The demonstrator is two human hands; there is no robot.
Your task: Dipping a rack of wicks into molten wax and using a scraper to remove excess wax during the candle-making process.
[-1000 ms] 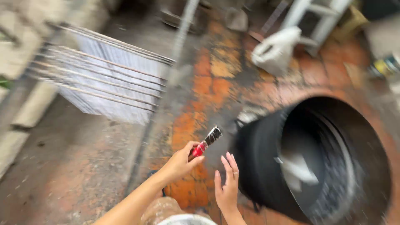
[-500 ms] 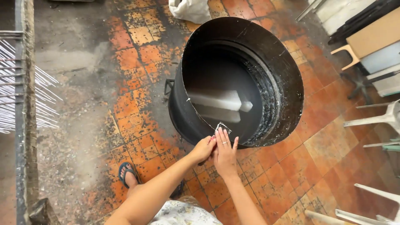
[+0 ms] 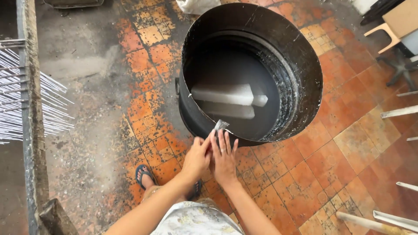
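- Worn orange floor tiles point(image 3: 143, 109), stained grey with residue, fill the frame under a large black metal drum point(image 3: 300, 56).
- At the far left, a rack of thin white rods point(image 3: 39, 102) hangs beside a wooden beam point(image 3: 30, 122).
- Lower centre, a foot in a blue sandal point(image 3: 143, 174) stands on the tiles.
- The left hand point(image 3: 196, 159) is curled shut, pressed against the right; what it grips is hidden.
- The right hand point(image 3: 224, 156) lies flat, fingers point(image 3: 221, 140) spread and straight, over the brush head point(image 3: 220, 125) at the drum's near rim.
- Inside the drum, pale wax-like slabs point(image 3: 224, 93) sit in dark liquid.
- Judged from this, the brush is being worked between the hands at the rim; next it would need steadying clear of the sharp edge.
- Chair legs point(image 3: 398, 111) show at the right edge.
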